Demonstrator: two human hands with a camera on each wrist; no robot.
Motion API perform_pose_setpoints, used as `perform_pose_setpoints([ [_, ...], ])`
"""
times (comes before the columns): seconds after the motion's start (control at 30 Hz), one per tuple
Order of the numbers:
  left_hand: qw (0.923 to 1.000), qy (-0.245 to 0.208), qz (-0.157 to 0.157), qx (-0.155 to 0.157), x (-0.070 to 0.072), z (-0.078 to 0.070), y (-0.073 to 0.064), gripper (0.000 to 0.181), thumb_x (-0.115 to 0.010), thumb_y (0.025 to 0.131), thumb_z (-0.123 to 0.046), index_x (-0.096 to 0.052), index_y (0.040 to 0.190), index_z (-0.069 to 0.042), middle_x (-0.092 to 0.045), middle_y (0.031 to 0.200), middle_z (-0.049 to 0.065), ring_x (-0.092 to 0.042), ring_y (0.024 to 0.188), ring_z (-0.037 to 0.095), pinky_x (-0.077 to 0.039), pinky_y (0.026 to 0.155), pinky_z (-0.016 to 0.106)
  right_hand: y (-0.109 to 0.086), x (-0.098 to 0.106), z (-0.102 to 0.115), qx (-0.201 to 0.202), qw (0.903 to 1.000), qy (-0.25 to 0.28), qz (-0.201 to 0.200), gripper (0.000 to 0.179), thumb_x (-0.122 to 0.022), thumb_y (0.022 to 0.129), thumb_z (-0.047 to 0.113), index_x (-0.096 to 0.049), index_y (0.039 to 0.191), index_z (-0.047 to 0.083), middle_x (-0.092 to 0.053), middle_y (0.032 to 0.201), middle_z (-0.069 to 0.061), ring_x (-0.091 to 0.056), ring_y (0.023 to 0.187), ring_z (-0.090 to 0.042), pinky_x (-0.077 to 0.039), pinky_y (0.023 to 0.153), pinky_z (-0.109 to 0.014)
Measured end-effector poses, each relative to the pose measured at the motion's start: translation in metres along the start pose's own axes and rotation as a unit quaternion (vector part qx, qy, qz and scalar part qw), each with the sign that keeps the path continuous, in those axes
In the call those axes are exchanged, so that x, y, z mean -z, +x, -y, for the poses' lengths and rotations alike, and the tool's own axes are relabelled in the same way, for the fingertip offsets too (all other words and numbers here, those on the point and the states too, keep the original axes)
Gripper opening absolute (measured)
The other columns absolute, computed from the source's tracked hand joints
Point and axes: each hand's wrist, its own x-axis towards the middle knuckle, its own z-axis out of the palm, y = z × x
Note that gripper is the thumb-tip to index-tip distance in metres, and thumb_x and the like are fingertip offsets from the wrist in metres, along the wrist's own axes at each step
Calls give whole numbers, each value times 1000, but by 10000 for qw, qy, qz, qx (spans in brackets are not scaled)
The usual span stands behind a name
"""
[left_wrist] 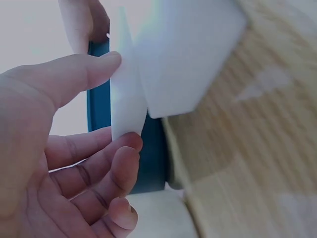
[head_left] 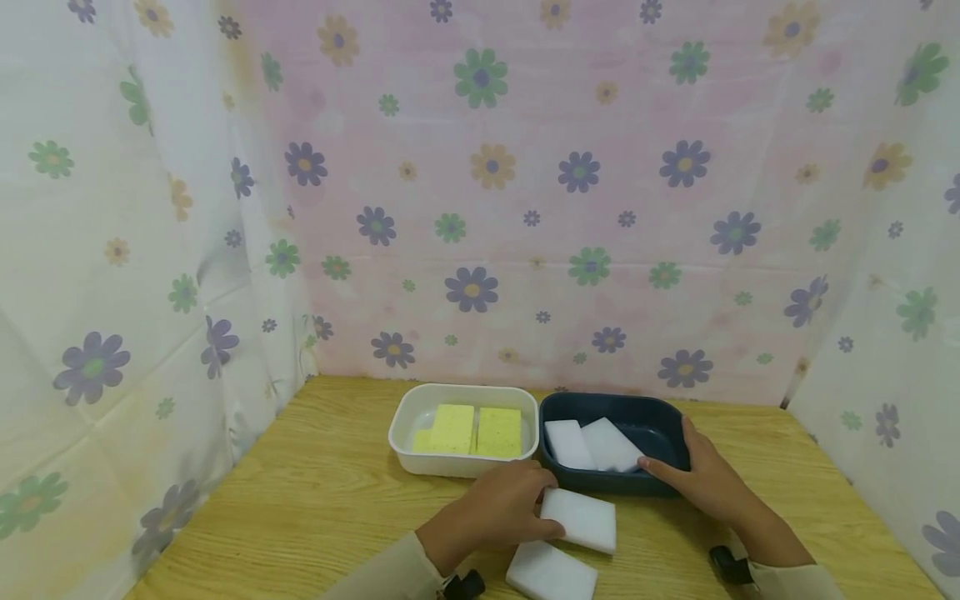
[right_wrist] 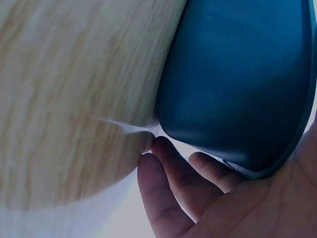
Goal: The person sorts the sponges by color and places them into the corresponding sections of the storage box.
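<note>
My left hand [head_left: 504, 504] pinches a white sponge [head_left: 581, 520] between thumb and fingers, just in front of the dark blue tub [head_left: 611, 481]. In the left wrist view the thumb lies on one face of this sponge [left_wrist: 128, 94], with fingertips at its edge. A second white sponge [head_left: 552, 572] lies on the table below it. Inside the tub, two white sponges [head_left: 567, 445] lean at its left side. My right hand [head_left: 708, 477] holds the tub's right end, thumb at the front rim and fingers around the outside. The right wrist view shows fingers by the tub's wall [right_wrist: 237, 84].
A white tub [head_left: 467, 469] with several yellow sponges [head_left: 498, 432] stands left of the dark blue one, nearly touching it. Both are on a wood-grain table [head_left: 300, 500]. Flowered curtains [head_left: 525, 250] hang behind and at both sides.
</note>
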Motion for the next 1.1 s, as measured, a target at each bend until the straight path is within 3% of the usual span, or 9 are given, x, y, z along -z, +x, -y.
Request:
perform_pose_setpoints([
  [0.17,9997,189,-140,-99,6,-8,5,50,-81,84,-56,-75,118,-20,-61,87,-14,-50,76,0,-44,65,19,0,0,1,30,10000,63,3,125,-59,95,69,24,160,1,4,166,-39,-8,148,-65,-21,110,-81],
  [0.37,9998,116,-156,-31,15,-17,9,51,-81,83,-60,-75,119,-25,-61,85,-17,-51,75,-1,-44,66,20,0,0,2,60,9999,-39,-90,126,-59,94,70,21,160,-1,2,165,-41,-10,147,-66,-21,110,-81],
  [0.5,9988,305,-385,-78,23,-21,12,51,-80,83,-61,-75,119,-25,-64,87,-16,-51,75,-1,-44,65,20,1,0,2,21,9999,-117,-117,126,-59,94,71,20,160,-2,1,164,-42,-11,146,-67,-22,109,-81],
  [0.8,9962,231,-836,-13,39,-18,22,54,-83,82,-58,-73,121,-22,-65,84,-11,-51,69,2,-43,58,20,2,-1,-1,-62,9997,-209,-107,128,-59,94,72,20,159,-4,-1,164,-43,-13,145,-67,-25,108,-81],
  [1.1,9921,189,-1223,190,41,-11,40,60,-85,81,-57,-71,126,-20,-68,91,-7,-51,69,2,-42,56,20,0,0,1,8,9998,-166,-128,127,-59,94,71,21,159,-3,-1,164,-43,-12,146,-67,-23,109,-80],
])
